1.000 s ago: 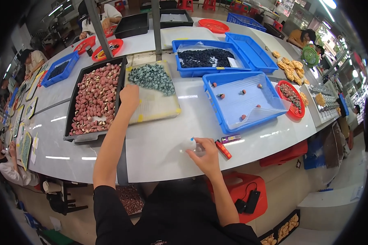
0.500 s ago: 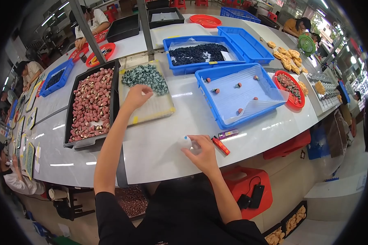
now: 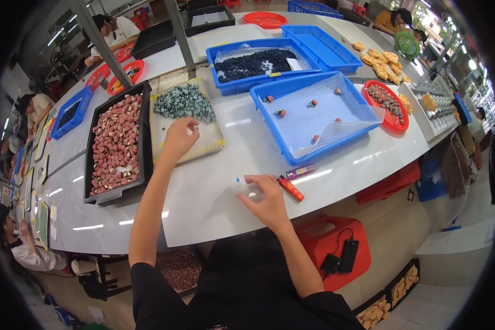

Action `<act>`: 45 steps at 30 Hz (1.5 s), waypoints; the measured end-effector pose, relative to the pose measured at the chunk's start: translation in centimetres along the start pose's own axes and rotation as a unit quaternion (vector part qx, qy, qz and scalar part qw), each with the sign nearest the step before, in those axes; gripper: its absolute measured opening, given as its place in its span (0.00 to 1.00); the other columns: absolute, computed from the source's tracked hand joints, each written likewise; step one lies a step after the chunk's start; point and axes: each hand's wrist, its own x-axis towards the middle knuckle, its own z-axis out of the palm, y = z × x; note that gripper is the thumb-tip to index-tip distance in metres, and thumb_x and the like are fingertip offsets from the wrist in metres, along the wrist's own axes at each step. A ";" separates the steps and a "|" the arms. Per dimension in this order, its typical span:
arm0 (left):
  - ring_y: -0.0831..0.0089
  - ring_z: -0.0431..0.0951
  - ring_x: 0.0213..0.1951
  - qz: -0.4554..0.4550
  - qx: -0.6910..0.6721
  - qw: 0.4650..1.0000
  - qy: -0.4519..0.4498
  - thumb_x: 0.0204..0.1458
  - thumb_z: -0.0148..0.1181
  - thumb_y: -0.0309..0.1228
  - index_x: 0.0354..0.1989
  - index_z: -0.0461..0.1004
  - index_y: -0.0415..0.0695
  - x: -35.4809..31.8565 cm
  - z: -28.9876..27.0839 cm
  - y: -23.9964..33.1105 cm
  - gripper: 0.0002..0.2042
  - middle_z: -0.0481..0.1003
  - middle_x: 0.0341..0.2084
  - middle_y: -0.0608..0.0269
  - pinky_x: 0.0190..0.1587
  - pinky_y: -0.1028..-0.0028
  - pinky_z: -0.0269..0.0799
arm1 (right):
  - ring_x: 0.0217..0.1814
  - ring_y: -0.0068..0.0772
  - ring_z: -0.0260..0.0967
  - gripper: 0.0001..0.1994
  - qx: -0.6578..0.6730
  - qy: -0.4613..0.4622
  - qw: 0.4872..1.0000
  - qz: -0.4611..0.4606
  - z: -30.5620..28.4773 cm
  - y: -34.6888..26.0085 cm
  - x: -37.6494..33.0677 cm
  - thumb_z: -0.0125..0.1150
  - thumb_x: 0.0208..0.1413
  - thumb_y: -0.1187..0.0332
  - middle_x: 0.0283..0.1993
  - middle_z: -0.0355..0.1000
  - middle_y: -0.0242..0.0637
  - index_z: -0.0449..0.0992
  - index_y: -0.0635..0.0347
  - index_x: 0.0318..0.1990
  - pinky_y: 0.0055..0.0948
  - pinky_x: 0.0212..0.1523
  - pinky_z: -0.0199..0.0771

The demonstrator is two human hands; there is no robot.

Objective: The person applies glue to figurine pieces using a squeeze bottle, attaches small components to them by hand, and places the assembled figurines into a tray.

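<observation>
Evidently early going, judging by the counts. Six red-and-dark pieces [image 3: 312, 103] lie apart on a white sheet [image 3: 300, 124] in the near blue tray [image 3: 300, 160]; that much looks set out. Plenty is left: pink pieces [image 3: 115, 137] crowd the black tray [image 3: 145, 137] at left, and green pieces [image 3: 184, 103] heap over the far part of the board [image 3: 206, 142].

Left hand [image 3: 183, 136]: over the board, just short of the green heap. Thumb and forefinger bent to a pinch, tips almost or quite together. Pale speck there; cannot tell whether a held bit or a fingertip.

Right hand [image 3: 263, 198]: thumb and forefinger spread in a wide C, tips against or just beside the white bottle [image 3: 238, 187]. Whether they grip it, cannot tell.

Bottle: left of the right hand, on or just over the near side of the white table [image 3: 198, 203]; base contact not clear. Blue tip [image 3: 237, 180] points up, toward the head camera. Long axis looks close to upright, foreshortened from above, so any lean is hard to read.

Just right of that hand, a red stick [image 3: 290, 188] slants, near end farther right; a purple stick [image 3: 301, 171] lies just beyond.
</observation>
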 end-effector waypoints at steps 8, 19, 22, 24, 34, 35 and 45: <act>0.83 0.55 0.17 -0.141 -0.109 0.983 -0.044 0.46 0.60 0.23 0.36 0.75 0.40 -13.5 -3.4 7.5 0.08 0.72 0.25 0.68 0.20 0.81 0.53 | 0.42 0.37 0.67 0.15 -0.051 0.023 0.997 -0.048 -0.1 0.8 0.7 0.68 0.39 0.72 0.39 0.72 0.40 0.75 0.64 0.37 0.29 0.40 0.69; 0.71 0.64 0.23 -0.104 0.040 0.991 0.073 0.43 0.66 0.27 0.38 0.71 0.40 -20.8 -0.9 9.7 0.14 0.70 0.35 0.61 0.25 0.73 0.63 | 0.43 0.24 0.67 0.15 0.101 -0.004 0.990 0.096 0.6 0.8 -1.1 0.62 0.50 0.72 0.38 0.71 0.37 0.69 0.69 0.43 0.23 0.46 0.65; 0.66 0.69 0.27 -0.152 -0.022 0.986 0.067 0.44 0.60 0.22 0.43 0.67 0.39 -21.5 -1.5 10.6 0.16 0.68 0.37 0.58 0.29 0.71 0.66 | 0.43 0.25 0.65 0.14 0.184 0.019 0.978 0.098 0.6 0.8 -2.3 0.59 0.52 0.73 0.39 0.69 0.37 0.67 0.69 0.45 0.23 0.46 0.65; 0.67 0.66 0.26 -0.180 -0.066 0.979 0.063 0.44 0.57 0.19 0.44 0.66 0.37 -22.3 -1.7 10.6 0.16 0.67 0.38 0.57 0.30 0.71 0.66 | 0.42 0.25 0.64 0.14 0.246 0.038 0.963 0.101 0.3 0.5 -3.4 0.59 0.52 0.74 0.40 0.67 0.37 0.66 0.68 0.45 0.23 0.46 0.64; 0.74 0.69 0.32 -0.217 -0.279 0.933 0.062 0.52 0.46 0.18 0.39 0.68 0.36 -23.5 -1.8 10.7 0.08 0.70 0.33 0.59 0.35 0.77 0.65 | 0.37 0.29 0.71 0.13 0.215 0.030 0.967 0.137 -2.3 -1.4 -7.7 0.51 0.57 0.72 0.39 0.70 0.41 0.63 0.68 0.47 0.27 0.39 0.72; 0.73 0.70 0.33 -0.264 -0.312 0.911 0.051 0.54 0.45 0.18 0.39 0.69 0.36 -23.3 -2.0 11.1 0.07 0.71 0.32 0.60 0.36 0.77 0.65 | 0.36 0.29 0.71 0.13 0.238 0.035 0.959 0.150 -2.4 -1.6 -7.9 0.51 0.56 0.73 0.38 0.69 0.41 0.63 0.68 0.47 0.27 0.38 0.73; 0.66 0.68 0.29 -0.155 -0.062 0.985 0.035 0.51 0.52 0.21 0.38 0.71 0.37 -20.3 -2.2 10.6 0.07 0.66 0.27 0.58 0.32 0.71 0.65 | 0.34 0.27 0.69 0.16 0.298 0.015 0.932 0.205 -2.5 -2.5 -9.0 0.55 0.52 0.75 0.38 0.68 0.41 0.63 0.68 0.48 0.25 0.37 0.71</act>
